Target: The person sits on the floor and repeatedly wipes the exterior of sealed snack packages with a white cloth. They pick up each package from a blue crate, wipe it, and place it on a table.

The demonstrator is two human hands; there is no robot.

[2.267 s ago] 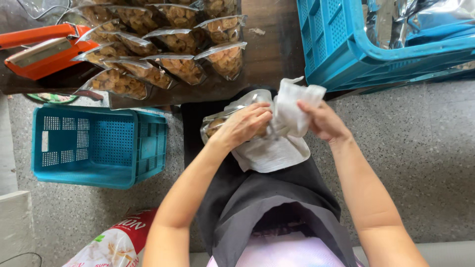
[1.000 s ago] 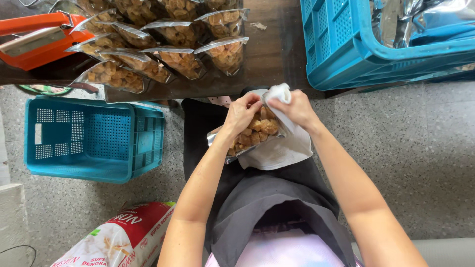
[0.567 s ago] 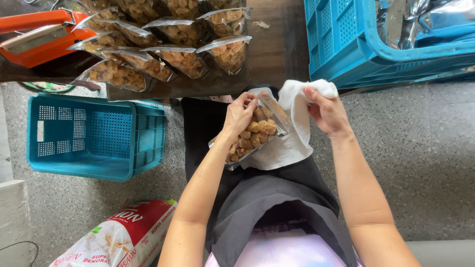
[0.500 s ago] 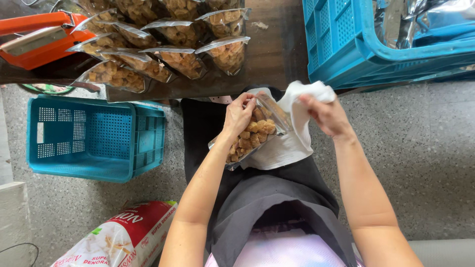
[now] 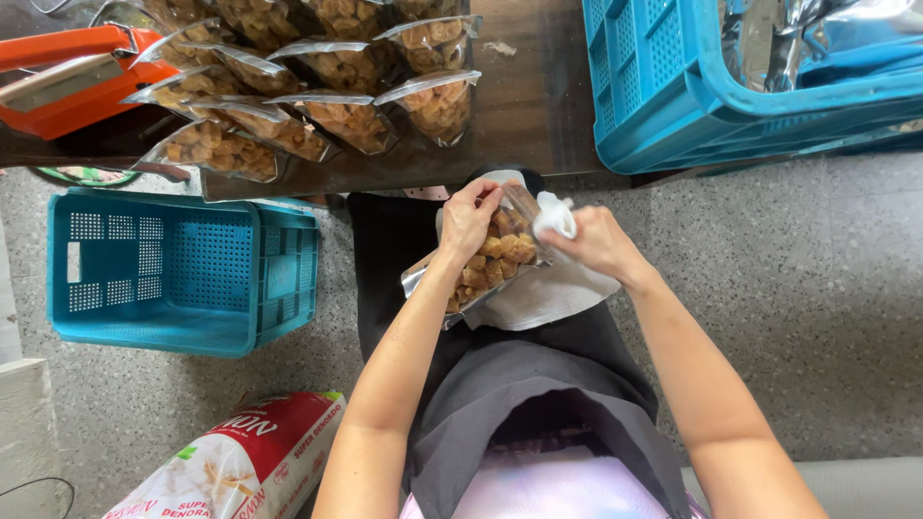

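A speckled grey floor (image 5: 808,317) fills most of the view. Along the top runs a dark wooden tabletop (image 5: 524,106). At its right edge sits a big blue crate (image 5: 692,96) with shiny foil bags (image 5: 817,38) inside. On the floor below the tabletop's left part stands a smaller blue basket (image 5: 173,269), its open side up. At the bottom edge of the view, left of the person, lies a red and white sack (image 5: 250,466).

The person sits with a dark apron (image 5: 500,384) across the lap. On the apron, just below the tabletop's near edge, lies a white cloth (image 5: 548,293).

On the tabletop's left corner rests an orange heat sealer (image 5: 67,72). Beside it, rows of filled clear bags (image 5: 317,77) of brown fried snacks overlap one another, reaching toward the middle of the tabletop.

Over the lap, above the white cloth, both hands hold one clear bag of snacks (image 5: 486,264), tilted with its mouth toward the tabletop. The left hand (image 5: 468,216) grips the bag's upper left edge, fingers curled and pinching the plastic. The right hand (image 5: 596,245) is at the bag's right side, fingers closed around a small bunched piece of white cloth (image 5: 556,216) pressed against the bag near its mouth.
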